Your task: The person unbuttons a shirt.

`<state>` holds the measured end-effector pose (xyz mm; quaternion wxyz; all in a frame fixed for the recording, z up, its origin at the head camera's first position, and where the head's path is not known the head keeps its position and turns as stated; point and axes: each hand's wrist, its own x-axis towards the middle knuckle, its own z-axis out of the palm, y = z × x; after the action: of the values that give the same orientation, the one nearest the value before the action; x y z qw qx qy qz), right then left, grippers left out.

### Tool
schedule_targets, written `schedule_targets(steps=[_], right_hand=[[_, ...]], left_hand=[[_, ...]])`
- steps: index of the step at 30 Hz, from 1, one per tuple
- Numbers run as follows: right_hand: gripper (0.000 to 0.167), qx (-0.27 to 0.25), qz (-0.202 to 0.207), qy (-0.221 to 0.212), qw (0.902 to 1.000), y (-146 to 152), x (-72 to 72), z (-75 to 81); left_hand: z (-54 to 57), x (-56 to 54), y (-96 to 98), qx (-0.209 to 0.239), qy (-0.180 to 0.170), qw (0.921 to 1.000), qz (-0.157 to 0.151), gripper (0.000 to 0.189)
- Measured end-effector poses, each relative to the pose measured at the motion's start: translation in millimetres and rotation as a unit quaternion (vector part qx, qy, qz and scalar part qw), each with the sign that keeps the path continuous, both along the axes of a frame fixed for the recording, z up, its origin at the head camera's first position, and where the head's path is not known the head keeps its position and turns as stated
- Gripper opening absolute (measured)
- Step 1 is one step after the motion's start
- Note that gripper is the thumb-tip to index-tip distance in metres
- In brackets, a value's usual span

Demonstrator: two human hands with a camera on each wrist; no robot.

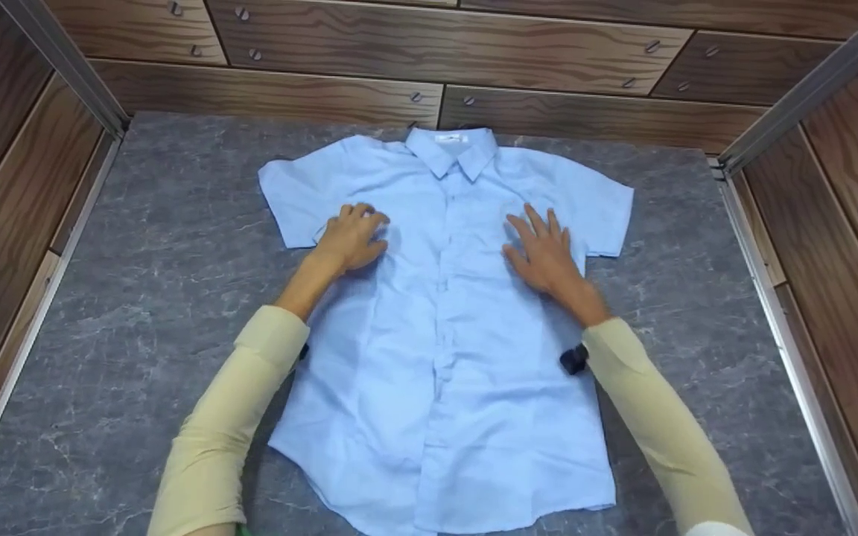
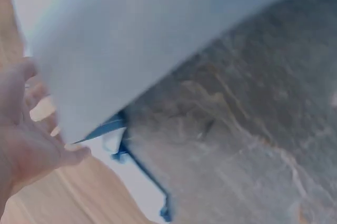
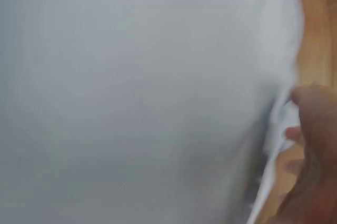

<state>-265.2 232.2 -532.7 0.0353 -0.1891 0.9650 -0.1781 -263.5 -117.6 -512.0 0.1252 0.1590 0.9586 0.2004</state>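
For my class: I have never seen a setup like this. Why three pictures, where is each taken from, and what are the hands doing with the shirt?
No machine works here: a person uses two bare hands. The large picture comes from a camera worn on the head, looking down. The two blurry ones come from cameras worn on each wrist, so close that they show mostly pale fabric and part of a hand. A light blue short-sleeved shirt lies spread out, front up and collar away from the person, on a grey marbled table with wooden walls around it. The left hand and the right hand rest flat on the shirt's chest, one either side of the button strip. Neither grips anything.
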Motion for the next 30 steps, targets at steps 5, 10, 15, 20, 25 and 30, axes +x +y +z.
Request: schedule_targets(steps=[5, 10, 15, 20, 25, 30], right_hand=[[0.05, -0.038, 0.074, 0.018, 0.9964, -6, 56.3, 11.4], [0.062, 0.018, 0.096, -0.019, 0.995, -15, 110.5, 21.8], [0.083, 0.06, 0.058, -0.118, 0.9896, -22, 147.3, 26.8], [0.093, 0.082, 0.039, -0.165, 0.9821, -21, 164.8, 22.2], [0.095, 0.101, 0.042, -0.146, 0.9832, -17, 169.8, 15.3], [0.095, 0.104, 0.039, -0.136, 0.9844, -15, 172.1, 12.6]], left_hand=[[16.4, 27.2, 1.7, 0.019, -0.051, 0.9951, -0.082, 0.037], [25.9, 59.3, 3.4, -0.028, -0.066, 0.9893, -0.127, 0.042], [31.6, 87.7, 6.1, -0.048, -0.068, 0.986, -0.144, 0.04], [32.9, 112.5, 9.3, -0.057, -0.072, 0.9826, -0.161, 0.041], [27.5, 133.1, 10.9, -0.092, -0.085, 0.9764, -0.176, 0.057], [17.1, 150.1, 6.1, -0.133, -0.102, 0.9703, -0.175, 0.083]])
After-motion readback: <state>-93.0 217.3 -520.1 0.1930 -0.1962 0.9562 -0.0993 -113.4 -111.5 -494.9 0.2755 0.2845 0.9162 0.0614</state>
